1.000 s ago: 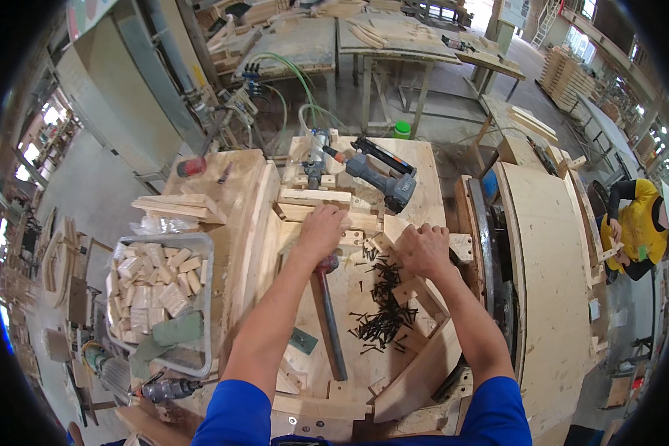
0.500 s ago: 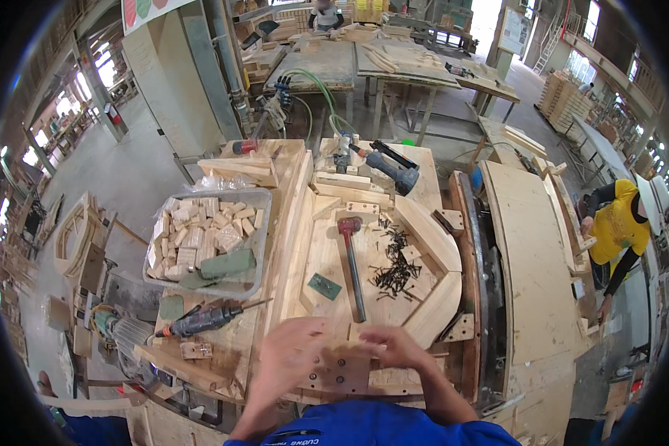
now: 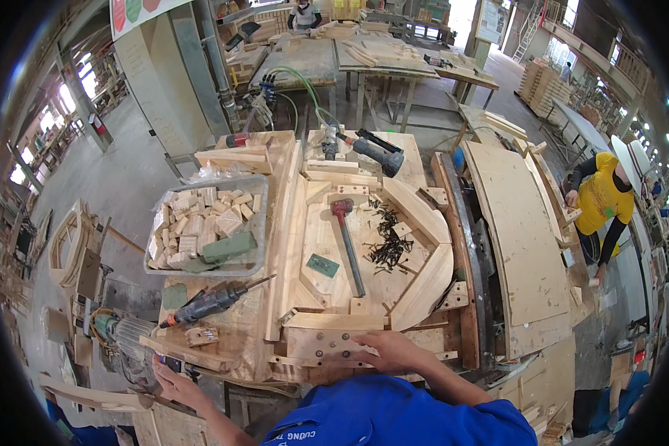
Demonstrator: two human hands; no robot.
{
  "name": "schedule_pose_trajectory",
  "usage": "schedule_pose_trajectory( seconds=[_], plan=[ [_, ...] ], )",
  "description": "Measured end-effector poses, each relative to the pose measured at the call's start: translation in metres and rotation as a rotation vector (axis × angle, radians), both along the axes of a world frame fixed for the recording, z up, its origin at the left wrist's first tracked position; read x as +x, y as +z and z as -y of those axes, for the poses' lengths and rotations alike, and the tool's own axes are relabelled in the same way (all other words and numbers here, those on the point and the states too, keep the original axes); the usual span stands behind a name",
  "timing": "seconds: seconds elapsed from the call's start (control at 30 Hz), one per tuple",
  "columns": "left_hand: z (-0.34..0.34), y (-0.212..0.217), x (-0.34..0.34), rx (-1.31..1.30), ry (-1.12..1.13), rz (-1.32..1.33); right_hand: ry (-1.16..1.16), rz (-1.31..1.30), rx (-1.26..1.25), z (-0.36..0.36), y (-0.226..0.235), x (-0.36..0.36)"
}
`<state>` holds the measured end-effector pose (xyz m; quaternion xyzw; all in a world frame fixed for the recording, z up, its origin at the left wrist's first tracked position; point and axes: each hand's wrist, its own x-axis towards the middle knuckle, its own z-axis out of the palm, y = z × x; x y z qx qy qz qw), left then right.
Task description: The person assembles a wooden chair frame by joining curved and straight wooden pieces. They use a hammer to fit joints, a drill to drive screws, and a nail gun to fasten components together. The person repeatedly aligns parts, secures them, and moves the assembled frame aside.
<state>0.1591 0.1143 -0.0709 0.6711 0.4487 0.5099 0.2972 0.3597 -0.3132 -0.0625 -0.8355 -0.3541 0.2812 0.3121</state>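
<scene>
Well, from where I stand, the mallet (image 3: 347, 236) lying in the middle of the bench is the easiest mark to go by. Nearer the worker than its handle end sits the wooden plate (image 3: 303, 343) with round metal heads in it, and the right hand (image 3: 388, 351) hangs over the plate's right end, fingers stretched out and closed round nothing; whether they touch the wood, I can't tell. Away to the left of the mallet and nearer the worker, the left hand (image 3: 174, 383) is spread open by the near end of a wooden bar (image 3: 187, 351), with no grip that I can see. I'd reckon the plate stiff and fairly solid, hardly fragile, best taken by its edges, clear of the metal heads. As for the bar, it looks rigid and light enough to lift, perhaps smooth under the fingers; I'd hold it round the middle. Just right of the mallet lies a loose heap of dark screws (image 3: 388, 244).
</scene>
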Motion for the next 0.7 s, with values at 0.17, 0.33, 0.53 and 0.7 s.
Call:
schedule_pose_trajectory(
  seconds=[0.17, 0.33, 0.53, 0.7],
  plan=[
    [0.009, -0.019, 0.009, -0.016, 0.073, 0.045, 0.045, -0.004, -0.072, 0.005, -0.008, -0.009],
    [-0.007, -0.044, -0.015, -0.216, 0.139, 0.077, 0.057, 0.018, -0.103, 0.004, -0.006, -0.012],
    [-0.002, -0.014, -0.007, -0.543, -0.075, 0.792, 0.075, 0.002, -0.114, -0.003, -0.004, -0.011],
    [0.004, -0.009, -0.005, -0.528, -0.086, 0.811, 0.155, -0.004, -0.11, -0.012, -0.002, -0.005]
  ],
)
